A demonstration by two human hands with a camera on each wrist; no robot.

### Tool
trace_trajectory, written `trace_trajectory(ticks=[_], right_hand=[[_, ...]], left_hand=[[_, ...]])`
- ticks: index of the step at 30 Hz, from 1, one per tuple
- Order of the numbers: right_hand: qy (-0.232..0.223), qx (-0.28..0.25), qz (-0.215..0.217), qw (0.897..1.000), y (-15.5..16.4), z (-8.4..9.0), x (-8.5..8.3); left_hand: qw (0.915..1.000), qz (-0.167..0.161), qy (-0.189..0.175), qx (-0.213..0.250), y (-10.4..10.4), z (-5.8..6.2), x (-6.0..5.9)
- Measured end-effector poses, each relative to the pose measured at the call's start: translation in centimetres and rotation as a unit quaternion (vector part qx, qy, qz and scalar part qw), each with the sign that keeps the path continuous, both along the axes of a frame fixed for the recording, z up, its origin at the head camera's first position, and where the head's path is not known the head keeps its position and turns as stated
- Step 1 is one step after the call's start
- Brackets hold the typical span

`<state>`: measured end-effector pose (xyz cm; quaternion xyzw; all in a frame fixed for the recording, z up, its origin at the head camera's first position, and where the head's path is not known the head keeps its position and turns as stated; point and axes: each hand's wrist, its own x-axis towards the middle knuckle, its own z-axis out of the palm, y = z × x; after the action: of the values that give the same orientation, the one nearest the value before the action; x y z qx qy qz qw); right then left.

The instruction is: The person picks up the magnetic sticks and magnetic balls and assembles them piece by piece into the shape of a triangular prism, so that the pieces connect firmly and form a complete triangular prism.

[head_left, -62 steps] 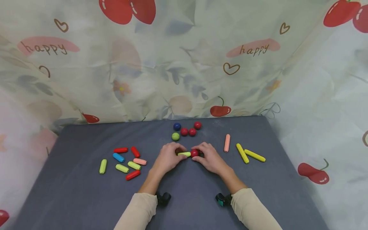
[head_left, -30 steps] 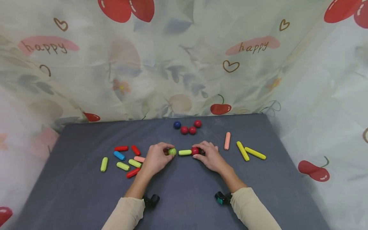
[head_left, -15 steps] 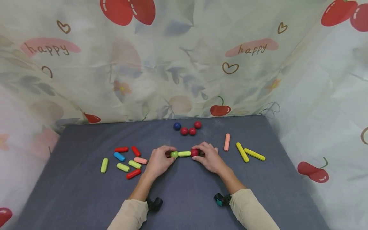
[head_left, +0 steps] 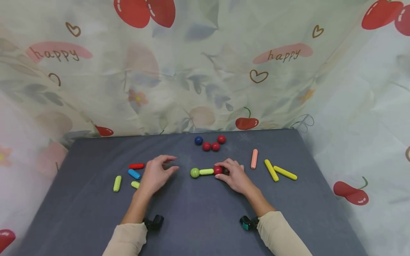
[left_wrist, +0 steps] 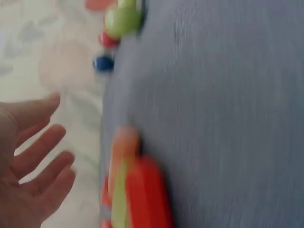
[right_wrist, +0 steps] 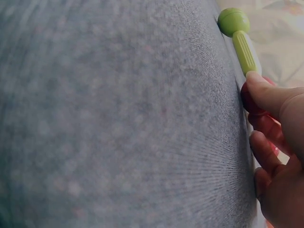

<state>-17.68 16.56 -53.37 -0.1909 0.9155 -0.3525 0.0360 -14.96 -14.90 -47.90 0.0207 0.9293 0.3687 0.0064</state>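
My right hand (head_left: pixel 235 175) pinches a red ball (head_left: pixel 217 170) between thumb and fingers. A short light green rod (head_left: pixel 206 171) runs left from that ball to a green ball (head_left: pixel 194 173), so the three lie in one line on the cloth. In the right wrist view the green ball (right_wrist: pixel 233 22) and the rod (right_wrist: pixel 245 51) extend beyond my thumb. My left hand (head_left: pixel 157 174) holds nothing, its fingers and thumb spread apart above the cloth left of the green ball. It hides some short rods; a red rod (left_wrist: pixel 148 190) shows blurred in the left wrist view.
On the left lie a red rod (head_left: pixel 136 166), a blue rod (head_left: pixel 134 174) and light green rods (head_left: pixel 117 184). A blue ball (head_left: pixel 198 140) and red balls (head_left: pixel 215 146) sit at the back. To the right are a pink rod (head_left: pixel 254 159) and yellow rods (head_left: pixel 271 170).
My left hand brought the green ball from the back to the light green rod's left end, let it go and moved left toward the short rods. The right hand keeps its hold.
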Motion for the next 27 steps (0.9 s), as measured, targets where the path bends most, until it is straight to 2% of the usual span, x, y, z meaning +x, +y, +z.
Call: trace_trajectory(ticks=[3, 6, 10, 14, 19, 23, 27], right_hand=[[-0.003, 0.002, 0.001, 1.0, -0.1, 0.1, 0.0], [-0.006, 0.003, 0.002, 1.0, -0.1, 0.1, 0.0], [-0.005, 0.003, 0.001, 1.0, -0.2, 0.1, -0.1], [-0.004, 0.003, -0.003, 1.0, -0.2, 0.1, -0.1], [-0.003, -0.001, 0.0, 1.0, 0.0, 0.1, 0.0], [-0.002, -0.001, 0.001, 1.0, 0.0, 0.1, 0.0], [-0.002, -0.001, 0.002, 1.0, 0.0, 0.1, 0.0]], left_hand=[[0.9985, 0.038, 0.006, -0.038, -2.9, 0.4, 0.0], [0.9951, 0.066, 0.015, -0.072, -5.3, 0.1, 0.0], [0.9924, 0.08, 0.001, -0.093, -7.1, -0.6, -0.1], [0.9915, 0.077, -0.038, -0.097, -7.1, -0.9, -0.5], [0.9884, 0.095, -0.066, -0.099, -6.3, -0.7, -1.3], [0.9901, 0.076, -0.082, -0.084, -5.5, -0.8, -2.2], [0.993, 0.05, -0.081, -0.071, -4.3, -1.1, -3.0]])
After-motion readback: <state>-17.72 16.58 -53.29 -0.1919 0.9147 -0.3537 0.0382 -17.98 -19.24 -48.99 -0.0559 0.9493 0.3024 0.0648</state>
